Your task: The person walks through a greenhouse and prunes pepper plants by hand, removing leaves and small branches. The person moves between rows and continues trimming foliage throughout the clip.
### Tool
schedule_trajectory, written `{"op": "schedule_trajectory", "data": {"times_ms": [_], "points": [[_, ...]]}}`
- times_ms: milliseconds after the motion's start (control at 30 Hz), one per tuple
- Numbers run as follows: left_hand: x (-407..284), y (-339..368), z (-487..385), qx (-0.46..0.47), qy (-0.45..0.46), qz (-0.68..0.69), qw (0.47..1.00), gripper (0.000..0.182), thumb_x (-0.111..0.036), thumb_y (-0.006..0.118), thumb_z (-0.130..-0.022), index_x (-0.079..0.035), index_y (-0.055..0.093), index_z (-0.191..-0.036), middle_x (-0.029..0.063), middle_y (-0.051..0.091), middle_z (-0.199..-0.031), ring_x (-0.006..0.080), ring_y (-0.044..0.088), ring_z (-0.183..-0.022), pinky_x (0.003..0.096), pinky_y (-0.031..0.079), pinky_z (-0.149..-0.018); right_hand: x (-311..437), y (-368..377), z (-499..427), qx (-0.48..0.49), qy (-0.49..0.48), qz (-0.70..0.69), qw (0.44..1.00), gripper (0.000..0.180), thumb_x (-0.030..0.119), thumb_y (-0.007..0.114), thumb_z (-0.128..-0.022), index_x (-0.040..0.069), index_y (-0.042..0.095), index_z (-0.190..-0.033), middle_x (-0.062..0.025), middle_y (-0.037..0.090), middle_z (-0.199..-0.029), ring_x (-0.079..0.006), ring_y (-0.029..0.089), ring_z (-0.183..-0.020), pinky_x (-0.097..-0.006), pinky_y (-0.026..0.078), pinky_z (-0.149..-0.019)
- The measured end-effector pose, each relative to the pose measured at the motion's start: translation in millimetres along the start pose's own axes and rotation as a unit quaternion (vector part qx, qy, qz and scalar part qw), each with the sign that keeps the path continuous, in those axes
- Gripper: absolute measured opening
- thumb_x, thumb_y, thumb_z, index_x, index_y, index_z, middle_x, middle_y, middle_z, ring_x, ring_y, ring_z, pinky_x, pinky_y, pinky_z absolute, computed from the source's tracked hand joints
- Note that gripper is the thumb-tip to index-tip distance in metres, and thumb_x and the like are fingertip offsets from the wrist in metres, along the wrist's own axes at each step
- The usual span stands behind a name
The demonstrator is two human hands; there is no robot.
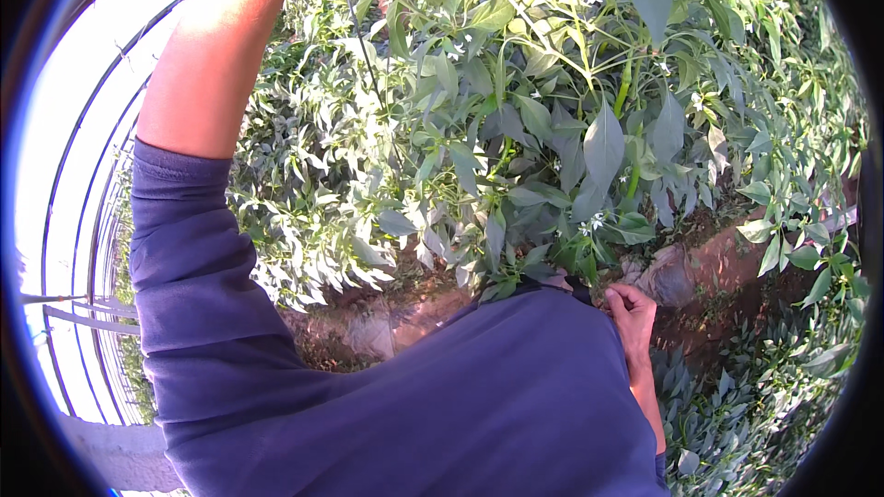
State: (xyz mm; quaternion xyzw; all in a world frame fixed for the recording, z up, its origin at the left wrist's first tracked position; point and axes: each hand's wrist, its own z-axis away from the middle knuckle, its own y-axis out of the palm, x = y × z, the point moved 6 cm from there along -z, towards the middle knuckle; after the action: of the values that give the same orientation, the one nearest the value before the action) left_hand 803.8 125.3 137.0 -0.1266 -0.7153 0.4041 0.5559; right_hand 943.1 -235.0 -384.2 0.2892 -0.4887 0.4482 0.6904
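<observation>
My left hand is out of view; its raised forearm (214, 62) leaves the picture at the top left. My right hand (630, 317) hangs low beside the dark blue shirt (483, 393), fingers curled. Whether anything sits inside those fingers is hidden. Before me stands a leafy pepper plant (604, 145) with small white flowers (597, 221). Slender green peppers hang among its leaves, one pepper (623, 88) at mid-height and another pepper (633, 181) lower down. The plant's lower leaves reach close to my waist and right hand.
A thin support string (358, 31) runs slantwise through the foliage. Crumpled plastic sheeting (666, 276) lies on the brown soil (725, 255). More pepper plants (732, 414) grow at the lower right. Curved greenhouse frame bars (86, 110) rise at the left.
</observation>
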Motion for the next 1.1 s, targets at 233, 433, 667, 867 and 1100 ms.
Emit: {"op": "schedule_trajectory", "data": {"times_ms": [233, 433, 667, 867, 1100], "points": [[1.6, 23.5, 4.0, 0.061, 0.111, 0.013, 0.992, 0.047, -0.033, 0.08, -0.079, -0.017, 0.071, -0.122, 0.0144, 0.073, -0.115, 0.0332, 0.071, -0.103, 0.0475, 0.057, -0.087, -4.8, -2.1, -1.6, -0.013, -0.042, 0.03, 0.999, 0.015, 0.009, 0.074, -0.095, -0.003, 0.076, -0.103, -0.0006, 0.07, -0.078, -0.005, 0.059, -0.068, -0.0241, 0.049, -0.062], [6.4, 32.8, -3.3, -0.007, 0.083, -0.007, 0.996, 0.023, -0.018, 0.066, -0.086, -0.007, 0.052, -0.1, 0.0152, 0.059, -0.088, 0.0367, 0.063, -0.083, 0.0471, 0.051, -0.073, -3.2, -12.4, 4.5, -0.038, -0.044, 0.025, 0.998, 0.015, 0.01, 0.074, -0.095, -0.003, 0.077, -0.103, -0.0007, 0.071, -0.077, -0.0057, 0.059, -0.066, -0.0244, 0.049, -0.061], [-11.1, 24.0, -26.8, 0.075, -0.016, -0.132, 0.988, 0.026, -0.02, 0.062, -0.089, -0.002, 0.053, -0.105, 0.0177, 0.064, -0.094, 0.0343, 0.067, -0.098, 0.0476, 0.051, -0.096, 0.9, -66.9, 10.2, -0.153, -0.062, -0.016, 0.986, 0.018, 0.009, 0.074, -0.094, -0.003, 0.076, -0.108, -0.0013, 0.072, -0.079, -0.0068, 0.062, -0.069, -0.0248, 0.051, -0.065], [21.5, 25.8, -16.4, -0.128, -0.081, -0.146, 0.978, 0.065, -0.054, 0.077, -0.079, 0.0, 0.074, -0.113, 0.0179, 0.062, -0.137, 0.0381, 0.043, -0.144, 0.0508, 0.029, -0.124, 82.1, -186.4, 8.7, -0.344, -0.227, -0.157, 0.898, 0.045, 0.012, 0.077, -0.097, -0.003, 0.061, -0.137, -0.0011, 0.071, -0.098, -0.0073, 0.064, -0.09, -0.0237, 0.051, -0.085], [-61.3, -61.3, 42.8, -0.485, -0.238, 0.133, 0.831, 0.027, -0.014, 0.076, -0.093, -0.003, 0.073, -0.117, 0.0156, 0.066, -0.13, 0.0321, 0.062, -0.123, 0.047, 0.048, -0.107, 174.3, -244.4, -15.9, -0.388, -0.367, -0.094, 0.84, 0.042, -0.008, 0.072, -0.093, -0.004, 0.06, -0.133, -0.0091, 0.069, -0.123, -0.0162, 0.066, -0.113, -0.0316, 0.054, -0.097]]}}
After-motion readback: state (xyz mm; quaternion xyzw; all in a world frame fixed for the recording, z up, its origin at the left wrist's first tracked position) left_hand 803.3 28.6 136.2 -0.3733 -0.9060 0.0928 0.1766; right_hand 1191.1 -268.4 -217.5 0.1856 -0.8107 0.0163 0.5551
